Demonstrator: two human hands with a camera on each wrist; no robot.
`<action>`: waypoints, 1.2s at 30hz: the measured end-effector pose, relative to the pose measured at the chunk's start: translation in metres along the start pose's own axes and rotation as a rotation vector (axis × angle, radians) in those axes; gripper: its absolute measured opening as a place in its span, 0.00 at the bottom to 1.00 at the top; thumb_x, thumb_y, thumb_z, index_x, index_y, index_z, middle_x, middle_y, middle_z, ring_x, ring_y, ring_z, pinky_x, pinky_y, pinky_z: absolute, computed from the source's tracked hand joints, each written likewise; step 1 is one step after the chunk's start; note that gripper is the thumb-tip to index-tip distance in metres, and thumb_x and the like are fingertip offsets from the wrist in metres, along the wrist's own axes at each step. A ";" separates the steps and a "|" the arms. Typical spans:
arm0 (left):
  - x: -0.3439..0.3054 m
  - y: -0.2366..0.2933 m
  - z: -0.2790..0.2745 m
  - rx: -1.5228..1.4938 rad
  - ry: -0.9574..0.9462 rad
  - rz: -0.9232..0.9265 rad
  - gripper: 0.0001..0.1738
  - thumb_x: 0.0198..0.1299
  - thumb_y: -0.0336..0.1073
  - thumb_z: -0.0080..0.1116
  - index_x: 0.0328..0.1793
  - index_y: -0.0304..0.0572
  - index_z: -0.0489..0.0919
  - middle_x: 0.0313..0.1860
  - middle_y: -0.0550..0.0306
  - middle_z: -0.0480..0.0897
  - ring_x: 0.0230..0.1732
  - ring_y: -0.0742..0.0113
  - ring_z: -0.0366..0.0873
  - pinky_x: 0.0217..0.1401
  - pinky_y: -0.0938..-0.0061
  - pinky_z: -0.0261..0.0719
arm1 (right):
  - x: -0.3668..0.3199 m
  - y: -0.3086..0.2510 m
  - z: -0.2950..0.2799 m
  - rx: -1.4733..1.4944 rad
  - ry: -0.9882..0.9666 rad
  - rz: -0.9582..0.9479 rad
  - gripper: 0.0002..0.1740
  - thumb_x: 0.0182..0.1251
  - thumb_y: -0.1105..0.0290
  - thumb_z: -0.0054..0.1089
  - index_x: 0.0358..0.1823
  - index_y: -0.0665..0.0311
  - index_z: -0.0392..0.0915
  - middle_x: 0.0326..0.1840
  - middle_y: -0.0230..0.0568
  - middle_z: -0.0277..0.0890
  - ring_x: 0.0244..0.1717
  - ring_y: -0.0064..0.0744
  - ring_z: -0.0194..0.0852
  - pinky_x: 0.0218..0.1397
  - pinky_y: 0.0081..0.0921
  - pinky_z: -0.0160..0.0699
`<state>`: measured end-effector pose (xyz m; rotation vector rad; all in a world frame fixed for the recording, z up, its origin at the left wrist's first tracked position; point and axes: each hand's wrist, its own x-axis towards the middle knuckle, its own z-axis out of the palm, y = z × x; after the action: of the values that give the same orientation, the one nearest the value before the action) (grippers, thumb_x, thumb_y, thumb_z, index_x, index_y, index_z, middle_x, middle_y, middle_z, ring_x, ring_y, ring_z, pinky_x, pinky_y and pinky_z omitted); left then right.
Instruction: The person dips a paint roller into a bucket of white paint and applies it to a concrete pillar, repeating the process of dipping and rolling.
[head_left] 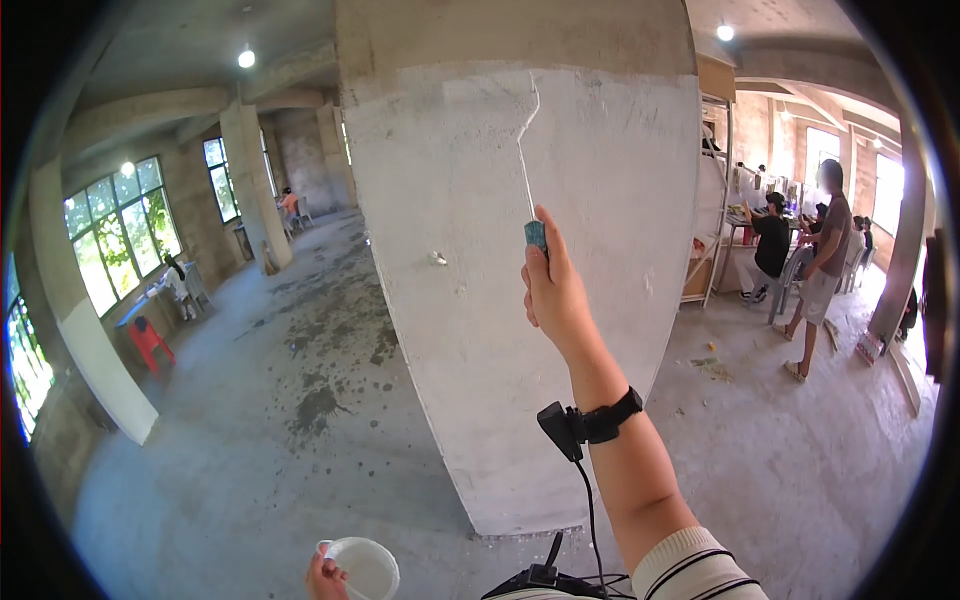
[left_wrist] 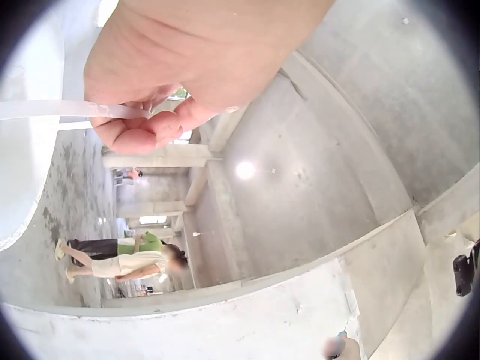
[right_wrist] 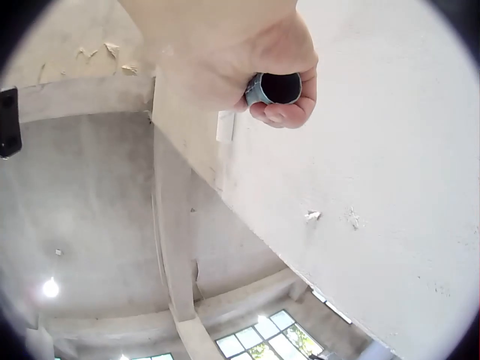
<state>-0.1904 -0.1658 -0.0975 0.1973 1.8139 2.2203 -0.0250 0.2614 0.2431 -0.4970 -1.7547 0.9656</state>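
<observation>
Both hands [head_left: 553, 290] [head_left: 325, 578] gripping: roller [head_left: 536, 236], bowl [head_left: 368, 566].

1x roller [head_left: 536, 235], 1x bowl [head_left: 362, 566]

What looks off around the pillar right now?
A small flake sticks out from the white pillar face, left of the roller handle. Dark stains blotch the floor to the pillar's left. The bowl shows no spill.
</observation>
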 end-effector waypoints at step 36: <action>-0.015 0.009 0.014 0.011 0.107 0.078 0.14 0.60 0.35 0.50 0.49 0.37 0.78 0.27 0.66 0.70 0.26 0.76 0.65 0.31 0.80 0.66 | -0.086 0.066 -0.051 0.047 0.013 0.062 0.20 0.70 0.69 0.47 0.62 0.66 0.64 0.24 0.36 0.65 0.25 0.25 0.62 0.31 0.22 0.66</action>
<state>-0.1734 -0.1588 -0.0846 0.1575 1.9042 2.3161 0.0472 0.2582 0.1482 -0.5291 -1.7093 1.0423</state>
